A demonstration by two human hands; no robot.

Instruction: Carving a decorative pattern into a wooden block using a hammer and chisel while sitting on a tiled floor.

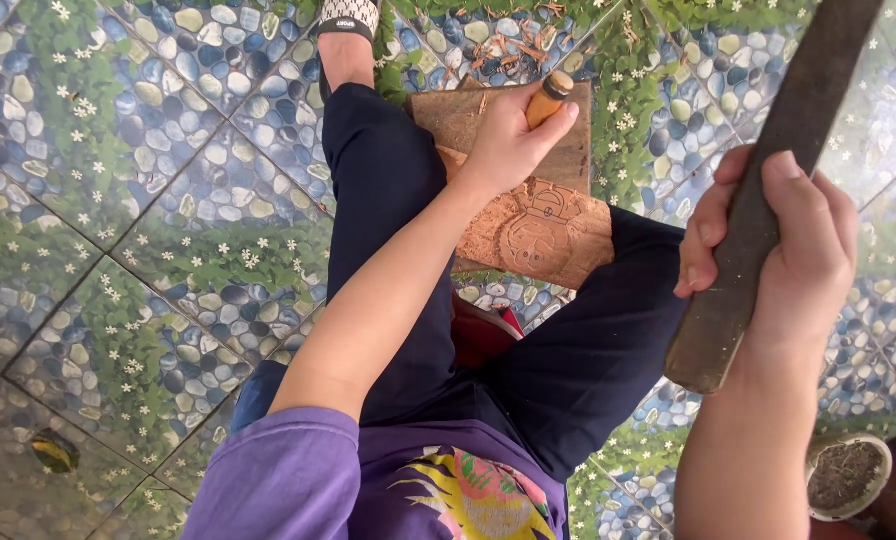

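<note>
The left hand is closed around an orange-handled chisel set on the carved wooden panel, which rests across the knees at upper centre of the frame. The right hand grips a flat dark wooden bat, raised at the right. A skewed blow could glance onto the knuckles or gouge the relief. The panel's lower edge overhangs the legs; tiled floor lies open at left.

A purple short-sleeved cotton T-shirt with a yellow, red and green printed front, dark navy trousers, and a black-and-white patterned shoe.
</note>
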